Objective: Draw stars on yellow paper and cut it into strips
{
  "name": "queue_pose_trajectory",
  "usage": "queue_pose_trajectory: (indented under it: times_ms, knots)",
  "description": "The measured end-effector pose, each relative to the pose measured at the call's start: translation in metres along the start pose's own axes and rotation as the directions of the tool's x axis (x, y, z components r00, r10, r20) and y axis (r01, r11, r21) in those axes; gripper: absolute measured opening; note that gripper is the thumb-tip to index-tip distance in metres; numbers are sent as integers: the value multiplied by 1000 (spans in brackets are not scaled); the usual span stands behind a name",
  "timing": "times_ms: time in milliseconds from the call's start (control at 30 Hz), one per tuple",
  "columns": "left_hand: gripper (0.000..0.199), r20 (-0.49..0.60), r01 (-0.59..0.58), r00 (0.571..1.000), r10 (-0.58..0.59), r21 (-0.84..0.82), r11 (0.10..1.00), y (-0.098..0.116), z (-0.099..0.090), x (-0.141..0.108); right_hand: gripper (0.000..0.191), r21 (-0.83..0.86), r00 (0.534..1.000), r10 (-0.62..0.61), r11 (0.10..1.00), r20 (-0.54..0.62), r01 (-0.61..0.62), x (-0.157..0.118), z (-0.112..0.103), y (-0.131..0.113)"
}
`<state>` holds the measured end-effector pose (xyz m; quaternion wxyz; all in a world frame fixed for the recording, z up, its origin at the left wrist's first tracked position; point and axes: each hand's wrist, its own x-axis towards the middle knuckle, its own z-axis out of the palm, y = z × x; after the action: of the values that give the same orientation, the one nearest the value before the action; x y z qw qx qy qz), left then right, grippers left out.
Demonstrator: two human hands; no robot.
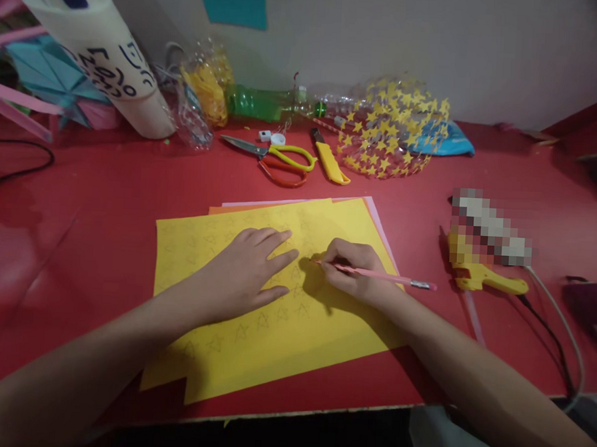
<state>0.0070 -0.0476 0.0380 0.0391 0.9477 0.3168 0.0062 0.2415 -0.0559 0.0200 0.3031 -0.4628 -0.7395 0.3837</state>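
Yellow paper (282,349) lies on the red table with rows of pencil-drawn stars on it. Orange and pink sheets show beneath its far edge. My left hand (243,270) rests flat on the paper, fingers spread, holding nothing and covering some of the stars. On the right part of the sheet, my right hand (353,270) grips a pink pencil (386,276). The pencil's tip meets the paper just right of my left fingertips, and its eraser end points right.
Scissors (286,159) and a yellow cutter (329,160) lie beyond the paper. Bottles (259,103) and a star-covered plastic piece (393,128) stand near the wall. A yellow glue gun (481,273) with cables is at right, a white tumbler (116,67) at left.
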Motion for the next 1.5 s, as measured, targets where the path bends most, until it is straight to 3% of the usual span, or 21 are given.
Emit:
queue_pose_trajectory:
  times_ms: [400, 600, 667, 900, 1133, 1500]
  knots:
    - [47, -18, 0, 1000, 0, -12, 1000, 0, 1, -1, 13, 20, 999, -15, 1000, 41, 14, 1, 0, -1]
    - [47, -5, 6, 1000, -6, 18, 1000, -2, 2, -2, 23, 344, 972, 210, 925, -110, -161, 6, -5, 2]
    - [46, -6, 23, 1000, -23, 28, 999, -4, 3, -2, 21, 378, 961, 246, 908, -126, -182, 5, -8, 1]
    - [40, -56, -1, 998, 0, -30, 1000, -1, -1, 0, 8, 217, 995, 97, 971, 24, -100, -1, -6, -6]
    - [33, -86, -65, 994, 59, -68, 996, -2, 4, 0, 11, 143, 996, 86, 986, -12, -83, -3, -3, -2]
    - [35, -65, -57, 996, 53, -67, 996, -1, 2, 0, 10, 154, 993, 97, 982, 63, -106, -2, -4, -1]
